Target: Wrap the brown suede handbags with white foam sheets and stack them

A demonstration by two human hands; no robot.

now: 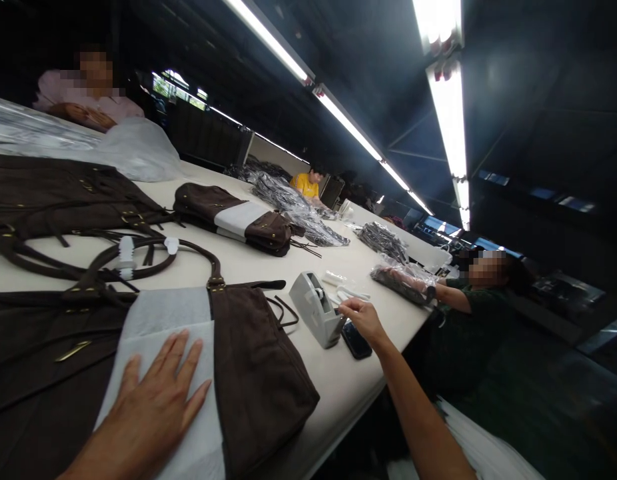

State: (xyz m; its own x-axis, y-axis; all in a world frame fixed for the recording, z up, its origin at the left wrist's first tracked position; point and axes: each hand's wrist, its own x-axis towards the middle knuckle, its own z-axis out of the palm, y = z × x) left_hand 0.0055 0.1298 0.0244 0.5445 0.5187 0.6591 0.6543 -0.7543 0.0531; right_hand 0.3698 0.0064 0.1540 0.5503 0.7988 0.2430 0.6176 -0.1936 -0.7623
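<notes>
My left hand [156, 393] lies flat with fingers spread on a white paper band [171, 310]. The band wraps across a dark brown handbag [261, 380] lying on the table, its looped handles [103, 267] stretching away from me. At the front end of a grey tape dispenser [313, 310], my right hand [361, 317] is closed in a pinch on the tape; the clear strip itself hardly shows. Just below that hand, a dark phone [356, 340] rests on the table.
Another brown bag [63, 193] lies at the left, and a folded one with a white band [233, 217] sits farther back. Plastic-wrapped bags [298, 207] are along the pale table [268, 270]. Co-workers sit or stand at its far left, far end and right, one handling a wrapped bag [401, 280].
</notes>
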